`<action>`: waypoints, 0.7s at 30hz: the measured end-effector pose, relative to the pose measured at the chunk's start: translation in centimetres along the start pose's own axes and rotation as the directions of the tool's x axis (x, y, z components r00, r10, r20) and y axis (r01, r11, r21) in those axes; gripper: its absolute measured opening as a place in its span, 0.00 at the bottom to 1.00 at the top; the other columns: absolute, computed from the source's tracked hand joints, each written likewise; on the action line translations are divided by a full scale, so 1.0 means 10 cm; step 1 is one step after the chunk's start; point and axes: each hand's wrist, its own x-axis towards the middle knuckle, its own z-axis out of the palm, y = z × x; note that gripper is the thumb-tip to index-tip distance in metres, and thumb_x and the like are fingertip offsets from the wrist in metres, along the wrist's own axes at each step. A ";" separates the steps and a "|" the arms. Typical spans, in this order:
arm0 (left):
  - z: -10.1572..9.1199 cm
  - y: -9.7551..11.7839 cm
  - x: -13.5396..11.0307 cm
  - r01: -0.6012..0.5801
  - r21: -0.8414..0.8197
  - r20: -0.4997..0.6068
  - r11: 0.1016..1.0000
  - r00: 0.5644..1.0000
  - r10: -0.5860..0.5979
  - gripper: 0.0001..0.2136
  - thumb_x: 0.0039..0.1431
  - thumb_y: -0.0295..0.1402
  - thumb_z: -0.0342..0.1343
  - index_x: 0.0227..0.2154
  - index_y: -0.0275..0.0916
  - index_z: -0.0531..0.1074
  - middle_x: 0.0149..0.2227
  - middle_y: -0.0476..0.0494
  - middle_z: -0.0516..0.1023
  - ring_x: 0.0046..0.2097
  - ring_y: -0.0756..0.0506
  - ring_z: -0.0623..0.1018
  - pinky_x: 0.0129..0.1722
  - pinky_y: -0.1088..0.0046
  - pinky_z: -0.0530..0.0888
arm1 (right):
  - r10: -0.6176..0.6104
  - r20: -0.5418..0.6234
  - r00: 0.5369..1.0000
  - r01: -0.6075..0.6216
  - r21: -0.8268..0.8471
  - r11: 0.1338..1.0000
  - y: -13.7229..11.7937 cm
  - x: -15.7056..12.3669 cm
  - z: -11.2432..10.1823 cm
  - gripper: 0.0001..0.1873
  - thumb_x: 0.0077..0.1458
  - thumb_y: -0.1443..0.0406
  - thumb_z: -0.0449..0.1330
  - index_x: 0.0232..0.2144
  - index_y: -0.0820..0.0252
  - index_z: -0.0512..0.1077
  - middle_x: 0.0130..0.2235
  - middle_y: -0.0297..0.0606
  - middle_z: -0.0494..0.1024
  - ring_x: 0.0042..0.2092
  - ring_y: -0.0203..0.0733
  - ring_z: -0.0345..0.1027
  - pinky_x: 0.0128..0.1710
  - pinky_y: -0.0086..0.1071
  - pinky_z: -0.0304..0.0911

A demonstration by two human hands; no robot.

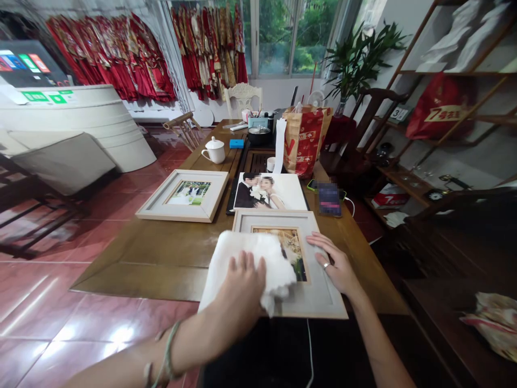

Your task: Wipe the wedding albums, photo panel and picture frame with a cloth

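A framed photo (323, 296) with a light wooden edge and a wide pale mat lies at the table's near edge. Over its left part is spread a white cloth (250, 248), which hides much of the picture. My left hand (244, 283) presses on this cloth from above with its fingers stretched out flat. On the frame's right side rests my right hand (333, 264), fingers spread and a ring on one of them. Just beyond the frame lies a large wedding photo print (283, 191). A second framed photo (220, 196) lies flat to the left.
Beyond the prints on the wooden table (169, 253) stand a lidded white mug (215, 151), a blue box (236, 144) and a red-and-tan paper bag (305, 140). A phone (329, 199) lies at the right edge, near a white cable. A shelf unit (436, 140) stands farther right.
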 end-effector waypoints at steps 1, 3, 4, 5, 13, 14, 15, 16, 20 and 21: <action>0.01 0.08 -0.12 -0.033 -0.011 0.066 0.999 0.997 0.033 0.36 0.51 0.28 0.56 0.62 0.24 0.51 0.61 0.16 0.56 0.63 0.26 0.56 0.57 0.47 0.60 | -0.001 0.001 1.000 0.001 -0.002 1.000 0.00 0.00 0.00 0.16 0.58 0.67 0.53 0.47 0.54 0.73 0.53 0.41 0.74 0.60 0.48 0.60 0.61 0.50 0.54; 0.05 0.18 -0.26 -0.068 -0.046 0.127 0.997 0.989 0.073 0.36 0.51 0.28 0.56 0.63 0.25 0.50 0.62 0.18 0.54 0.63 0.27 0.56 0.57 0.47 0.60 | 0.005 0.002 1.000 -0.005 -0.009 1.000 0.00 0.00 0.00 0.16 0.58 0.67 0.53 0.47 0.53 0.72 0.53 0.41 0.74 0.60 0.48 0.59 0.61 0.50 0.53; 0.07 0.19 -0.28 -0.067 -0.063 0.118 0.996 0.990 0.074 0.37 0.51 0.29 0.56 0.63 0.26 0.50 0.62 0.19 0.54 0.63 0.27 0.55 0.58 0.48 0.59 | 0.009 0.003 1.000 -0.009 -0.013 1.000 0.00 -0.01 0.00 0.16 0.58 0.67 0.53 0.48 0.53 0.72 0.53 0.41 0.73 0.61 0.48 0.59 0.61 0.50 0.53; 0.09 0.18 -0.26 -0.056 -0.070 0.077 0.996 0.995 0.062 0.37 0.50 0.29 0.57 0.63 0.27 0.50 0.63 0.20 0.52 0.64 0.27 0.53 0.59 0.48 0.58 | 0.013 0.005 1.000 -0.013 -0.014 1.000 0.01 -0.01 0.00 0.16 0.58 0.67 0.53 0.48 0.53 0.72 0.53 0.40 0.73 0.61 0.48 0.59 0.61 0.50 0.53; 0.15 -0.35 0.59 0.064 -0.011 -0.373 0.998 0.926 -0.064 0.38 0.44 0.17 0.53 0.62 0.31 0.51 0.66 0.27 0.44 0.66 0.32 0.40 0.63 0.52 0.48 | 0.001 0.001 1.000 -0.001 -0.003 1.000 0.00 -0.01 0.00 0.16 0.58 0.67 0.52 0.48 0.54 0.72 0.53 0.41 0.73 0.60 0.47 0.59 0.61 0.50 0.53; 0.13 -0.41 0.67 0.057 -0.013 -0.393 0.998 0.918 -0.057 0.38 0.44 0.17 0.53 0.62 0.32 0.52 0.66 0.27 0.44 0.66 0.33 0.40 0.63 0.52 0.48 | 0.000 0.002 1.000 0.000 -0.003 1.000 0.00 0.00 0.00 0.16 0.58 0.67 0.52 0.48 0.54 0.72 0.53 0.41 0.73 0.60 0.47 0.59 0.61 0.50 0.53; 0.10 -0.46 0.73 0.041 -0.018 -0.402 0.999 0.914 -0.044 0.38 0.44 0.18 0.54 0.62 0.33 0.51 0.67 0.27 0.44 0.66 0.33 0.40 0.63 0.52 0.49 | -0.001 0.001 1.000 0.001 -0.004 1.000 0.00 0.00 0.00 0.16 0.58 0.67 0.52 0.48 0.54 0.72 0.53 0.41 0.74 0.60 0.47 0.59 0.61 0.50 0.53; 0.08 -0.50 0.77 0.018 -0.026 -0.402 1.000 0.915 -0.027 0.39 0.44 0.20 0.55 0.62 0.33 0.50 0.67 0.27 0.43 0.67 0.33 0.40 0.63 0.52 0.49 | -0.001 0.000 1.000 0.001 -0.004 1.000 0.00 0.00 0.00 0.16 0.58 0.67 0.53 0.47 0.54 0.72 0.53 0.41 0.74 0.60 0.47 0.59 0.61 0.50 0.52; 0.03 -0.56 0.75 -0.013 -0.082 -0.352 0.997 0.936 -0.017 0.40 0.44 0.21 0.55 0.63 0.33 0.47 0.66 0.26 0.44 0.67 0.34 0.41 0.63 0.52 0.48 | 0.008 -0.003 1.000 -0.008 0.000 1.000 -0.01 0.00 0.01 0.16 0.58 0.66 0.53 0.47 0.54 0.73 0.53 0.41 0.74 0.60 0.47 0.60 0.61 0.51 0.53; 0.03 -0.54 0.71 -0.005 -0.098 -0.330 0.995 0.944 -0.027 0.39 0.44 0.20 0.53 0.63 0.33 0.48 0.66 0.27 0.45 0.67 0.35 0.42 0.63 0.53 0.49 | 0.008 -0.004 1.000 -0.008 0.004 1.000 -0.01 0.00 0.01 0.16 0.58 0.66 0.53 0.47 0.54 0.73 0.53 0.41 0.74 0.60 0.47 0.60 0.61 0.50 0.53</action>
